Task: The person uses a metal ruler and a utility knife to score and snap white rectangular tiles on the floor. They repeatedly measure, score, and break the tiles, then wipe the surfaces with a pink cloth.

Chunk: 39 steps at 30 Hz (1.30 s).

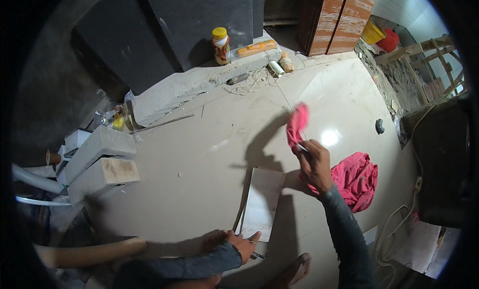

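The floor (214,134) consists of glossy, cream-coloured tiles with thin joints. A bright light reflection (330,137) appears on its right half. A dark grey wall (55,69) bounds the left side. A white tiled wall (401,7) occupies the upper right; below it is a wooden frame (409,53), near rough, unfinished ground (384,77).

a yellow-lidded jar (221,47) stands before dark panels (197,17), left of reddish tiles (324,22).
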Each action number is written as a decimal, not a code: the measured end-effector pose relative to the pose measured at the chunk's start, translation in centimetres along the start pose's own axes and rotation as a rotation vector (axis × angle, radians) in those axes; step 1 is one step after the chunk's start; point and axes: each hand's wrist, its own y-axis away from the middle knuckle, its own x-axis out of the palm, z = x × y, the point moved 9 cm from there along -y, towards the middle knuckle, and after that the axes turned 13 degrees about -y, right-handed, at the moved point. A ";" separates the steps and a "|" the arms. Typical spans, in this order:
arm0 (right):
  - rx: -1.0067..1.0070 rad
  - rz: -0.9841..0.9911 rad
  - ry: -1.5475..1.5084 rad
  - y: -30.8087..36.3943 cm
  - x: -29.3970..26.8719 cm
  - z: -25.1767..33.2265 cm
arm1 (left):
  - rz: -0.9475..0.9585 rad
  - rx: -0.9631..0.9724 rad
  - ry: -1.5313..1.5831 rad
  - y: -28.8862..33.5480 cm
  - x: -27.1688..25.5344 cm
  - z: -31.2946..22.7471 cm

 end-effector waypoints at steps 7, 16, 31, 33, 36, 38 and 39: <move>0.249 0.115 -0.657 3.8 -0.1 2.2 | -0.009 0.045 0.109 0.4 0.9 0.4; -0.320 0.454 0.564 10.3 12.4 -0.6 | -0.037 -0.078 0.024 0.2 1.1 0.2; -0.134 0.195 0.558 13.1 3.9 -2.0 | -0.193 -0.165 -0.048 -0.9 -0.2 0.9; -0.065 0.457 0.558 15.0 5.9 -3.1 | -0.121 -0.164 -0.018 -1.4 0.0 0.8; -0.600 0.555 0.425 17.5 6.5 0.9 | -0.067 -0.166 -0.003 -1.4 -0.1 1.0; -0.195 0.386 0.476 15.8 4.1 -2.1 | -0.056 -0.144 -0.012 -1.1 -0.3 0.8; -0.063 0.191 0.499 15.4 2.0 -2.9 | -0.047 -0.140 -0.013 -1.1 -0.4 0.8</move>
